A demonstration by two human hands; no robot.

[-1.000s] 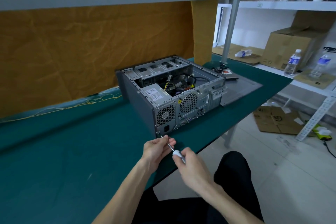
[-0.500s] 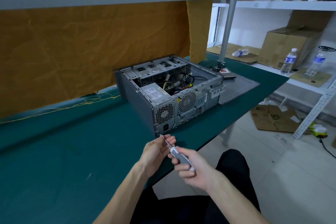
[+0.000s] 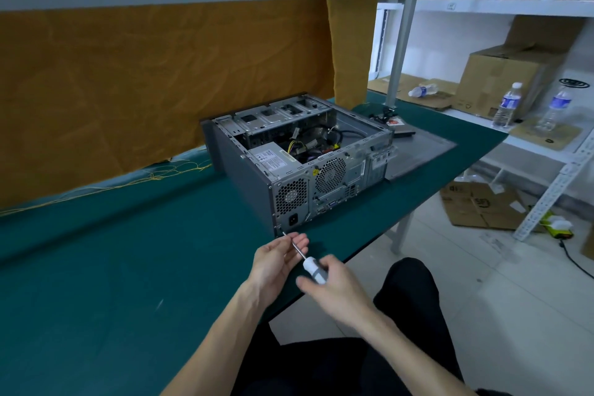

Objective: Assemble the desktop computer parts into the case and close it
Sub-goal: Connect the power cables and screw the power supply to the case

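Observation:
An open grey desktop case (image 3: 250, 183) lies on its side on the green table (image 3: 96, 267), its rear panel with fans facing me, cables and power supply visible inside. My right hand (image 3: 337, 289) grips the white and grey handle of a screwdriver (image 3: 311, 268). Its tip touches the lower left corner of the rear panel. My left hand (image 3: 276, 260) pinches the metal shaft near the tip. The grey side panel (image 3: 421, 151) lies flat to the right of the case.
A flat dark part with a red label (image 3: 398, 128) lies behind the case. Metal shelves (image 3: 514, 6) on the right carry cardboard boxes and water bottles. Flattened cardboard (image 3: 482, 206) lies on the floor. An orange cloth hangs behind the table.
The screwdriver tip has moved up to the case's lower rear corner. My right hand has shifted its grip on the handle, and my left hand stays at the shaft.

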